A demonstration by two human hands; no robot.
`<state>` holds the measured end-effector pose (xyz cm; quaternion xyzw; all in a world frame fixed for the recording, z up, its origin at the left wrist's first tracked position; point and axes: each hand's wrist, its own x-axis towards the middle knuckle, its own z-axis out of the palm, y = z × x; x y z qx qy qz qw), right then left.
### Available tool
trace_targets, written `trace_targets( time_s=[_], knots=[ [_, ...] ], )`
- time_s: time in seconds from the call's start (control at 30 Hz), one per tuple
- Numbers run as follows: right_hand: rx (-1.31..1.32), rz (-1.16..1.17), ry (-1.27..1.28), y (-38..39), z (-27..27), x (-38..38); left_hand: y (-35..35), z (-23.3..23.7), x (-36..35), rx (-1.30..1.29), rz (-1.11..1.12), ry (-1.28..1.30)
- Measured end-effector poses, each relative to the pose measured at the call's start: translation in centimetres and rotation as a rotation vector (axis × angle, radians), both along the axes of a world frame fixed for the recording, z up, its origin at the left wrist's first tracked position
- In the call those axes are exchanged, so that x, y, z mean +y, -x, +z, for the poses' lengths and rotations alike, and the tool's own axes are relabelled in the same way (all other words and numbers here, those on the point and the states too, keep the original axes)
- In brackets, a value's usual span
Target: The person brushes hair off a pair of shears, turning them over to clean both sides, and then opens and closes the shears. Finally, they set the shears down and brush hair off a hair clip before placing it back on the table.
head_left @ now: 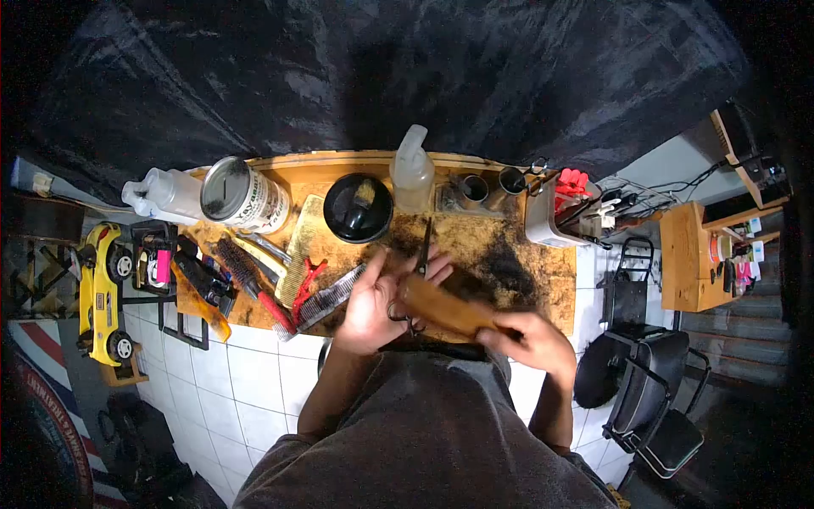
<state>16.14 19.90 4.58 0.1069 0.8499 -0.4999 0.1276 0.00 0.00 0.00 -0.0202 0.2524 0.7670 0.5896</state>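
My left hand [370, 307] is turned palm up over the front edge of the wooden table, holding a pair of dark scissors [426, 246]. The blades point away from me and the finger loops hang near the palm. My right hand [532, 341] grips one end of a brown wooden brush [449, 307]. The brush lies across the scissors and the left fingers, smeared by motion; its bristles cannot be made out. Left of the left hand lie a metal comb [326, 297], red clips [309, 282] and a round brush with a red handle [275, 310].
On the worn table [543, 293] stand a spray bottle [413, 174], a black bowl [358, 208], a large tin [242, 197] and metal cups [473, 188]. A tool box [547, 216] is at the right end, clippers [202, 276] at the left. A black chair [653, 382] stands right.
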Motion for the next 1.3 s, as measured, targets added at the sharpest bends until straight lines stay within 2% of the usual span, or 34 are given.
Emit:
trace_targets(
  time_s=[0.07,0.1,0.17,0.2,0.23,0.3,0.33,0.4,0.5,0.57,0.63,0.7,0.77,0.83,0.87,0.9,0.97,1.0,1.03,1.07,1.17,1.27,1.3],
  knots=[
    [0.041,0.188,0.087,-0.3,0.8,0.0,0.3,-1.0,0.1,-0.201,0.044,-0.114],
    [0.081,0.186,0.116,0.6,-0.2,-0.7,1.6,-0.5,-0.7,-0.164,0.042,-0.082],
    [0.203,0.067,0.08,0.1,-0.7,-0.4,1.2,-0.4,-0.5,-0.099,0.036,-0.105],
    [0.186,-0.033,0.027,0.2,-0.8,-0.3,0.9,-0.4,-0.6,-0.171,0.017,-0.194],
    [0.212,-0.182,-0.058,0.7,-0.5,-0.6,0.8,-0.3,-0.3,-0.173,0.014,-0.199],
    [0.536,-0.257,-0.48,2.0,-1.2,-0.5,0.5,0.3,0.1,-0.238,-0.047,-0.035],
    [0.54,-0.253,-0.483,1.7,-0.8,-0.2,0.3,0.5,0.3,-0.203,-0.037,-0.012],
    [0.017,0.056,-0.131,0.7,0.3,0.5,0.2,0.3,0.6,-0.177,0.005,-0.068],
    [0.15,0.197,0.081,-0.1,-0.4,0.2,0.2,1.0,0.5,-0.235,0.039,-0.102],
    [0.08,0.212,0.07,0.1,0.3,0.7,0.1,1.1,0.5,-0.203,0.024,-0.112],
    [0.208,0.044,-0.012,0.2,0.3,1.4,0.0,0.2,0.6,-0.152,0.006,-0.148],
    [0.222,-0.286,-0.157,1.0,-0.1,0.7,-0.2,0.3,0.4,-0.19,-0.059,-0.051],
    [0.272,-0.328,-0.298,1.6,0.1,0.6,-0.2,0.4,0.5,-0.203,-0.08,-0.124],
    [0.112,-0.015,-0.05,0.5,0.1,1.4,-0.1,0.2,0.2,-0.311,-0.035,-0.157],
    [0.089,0.086,0.047,0.3,0.1,1.3,-0.1,0.0,0.1,-0.307,-0.03,-0.158],
    [0.148,0.17,0.039,0.3,0.2,1.2,-0.1,-0.1,0.0,-0.269,0.001,-0.126],
    [0.045,0.191,0.169,-0.4,-0.1,0.8,-0.1,-0.1,0.0,-0.232,0.026,-0.095],
    [0.228,0.232,0.102,-0.3,-0.2,0.9,-0.1,0.0,-0.1,-0.205,0.022,-0.091],
    [0.226,0.23,0.106,-0.3,-0.3,1.0,-0.1,0.1,-0.2,-0.179,0.019,-0.087],
    [0.214,0.124,0.064,-0.3,-0.2,1.2,-0.1,-0.4,-0.1,-0.168,0.02,-0.113],
    [0.323,-0.303,-0.214,1.1,-0.2,0.5,-0.6,1.6,0.2,-0.214,-0.013,0.028],
    [0.317,-0.273,-0.287,1.1,-0.4,0.9,-1.1,1.3,0.4,-0.145,0.0,-0.018],
    [0.221,-0.088,-0.113,0.3,-0.3,1.0,-1.2,1.1,0.3,-0.125,0.029,-0.045]
  ],
)
